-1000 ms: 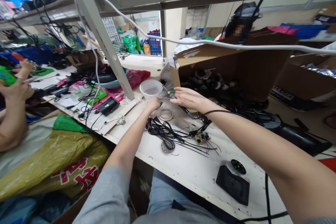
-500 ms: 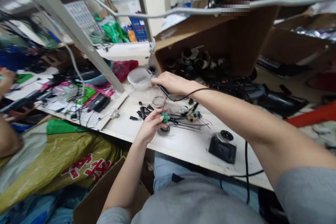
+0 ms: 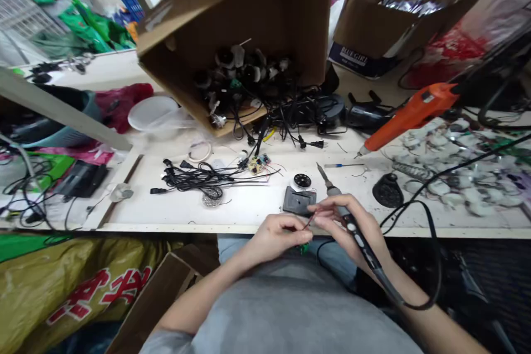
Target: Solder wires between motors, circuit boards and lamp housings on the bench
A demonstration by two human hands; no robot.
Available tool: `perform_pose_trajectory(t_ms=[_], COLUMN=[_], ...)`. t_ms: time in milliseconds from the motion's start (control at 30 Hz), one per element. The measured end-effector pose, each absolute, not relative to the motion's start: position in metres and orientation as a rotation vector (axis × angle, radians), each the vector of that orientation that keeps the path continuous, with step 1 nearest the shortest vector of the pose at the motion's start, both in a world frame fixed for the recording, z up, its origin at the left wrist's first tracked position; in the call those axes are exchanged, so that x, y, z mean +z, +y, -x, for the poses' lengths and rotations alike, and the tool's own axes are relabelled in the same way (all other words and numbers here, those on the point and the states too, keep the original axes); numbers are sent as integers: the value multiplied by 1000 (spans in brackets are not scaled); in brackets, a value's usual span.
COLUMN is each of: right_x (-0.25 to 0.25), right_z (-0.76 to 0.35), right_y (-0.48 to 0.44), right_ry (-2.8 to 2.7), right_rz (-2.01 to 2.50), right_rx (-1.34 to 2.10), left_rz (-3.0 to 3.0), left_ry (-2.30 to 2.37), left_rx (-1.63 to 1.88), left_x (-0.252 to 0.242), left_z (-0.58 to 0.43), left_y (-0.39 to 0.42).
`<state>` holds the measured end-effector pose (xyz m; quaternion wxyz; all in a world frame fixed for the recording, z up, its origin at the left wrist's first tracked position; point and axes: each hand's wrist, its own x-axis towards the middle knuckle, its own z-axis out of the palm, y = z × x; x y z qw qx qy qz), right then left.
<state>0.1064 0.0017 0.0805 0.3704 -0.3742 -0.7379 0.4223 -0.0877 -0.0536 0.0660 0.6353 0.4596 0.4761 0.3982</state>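
At the table's front edge my left hand (image 3: 286,235) is closed in a pinch on a thin red wire (image 3: 308,222). A small green circuit board (image 3: 304,248) hangs just below those fingertips, partly hidden. My right hand (image 3: 352,227) holds a soldering iron (image 3: 360,240) across its palm, with the tip pointing up and away over the table. The fingertips of that hand also meet at the wire's other end. Just beyond the hands lies a dark grey square base (image 3: 298,201), with a round black-and-white part (image 3: 301,181) behind it.
Bundled black cables (image 3: 194,177) lie to the left, near a yellowish circuit board (image 3: 258,163). A cardboard box (image 3: 307,22) of parts stands behind. An orange electric screwdriver (image 3: 415,113) hangs at right, above many white round parts (image 3: 464,177). The iron's cord loops at right.
My right hand has come back from the far left with the soldering iron, beside my left hand. The left hand and green board have moved nearer my body. The view has turned right.
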Motion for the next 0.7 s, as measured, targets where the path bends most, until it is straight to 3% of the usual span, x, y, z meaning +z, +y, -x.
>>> perform_pose_trajectory(t_ms=[167, 367, 700], right_x=[55, 55, 46], right_z=[-120, -115, -96], right_y=[-9, 1, 11], right_ry=[-1623, -1660, -1579], right_rz=[1058, 1023, 946], right_rx=[1103, 1071, 1197], left_rz=[-1158, -1029, -693], left_ry=[1081, 1319, 1282], left_rx=[799, 955, 1030], left_x=[59, 57, 60], left_z=[64, 59, 66], left_y=[-44, -40, -36])
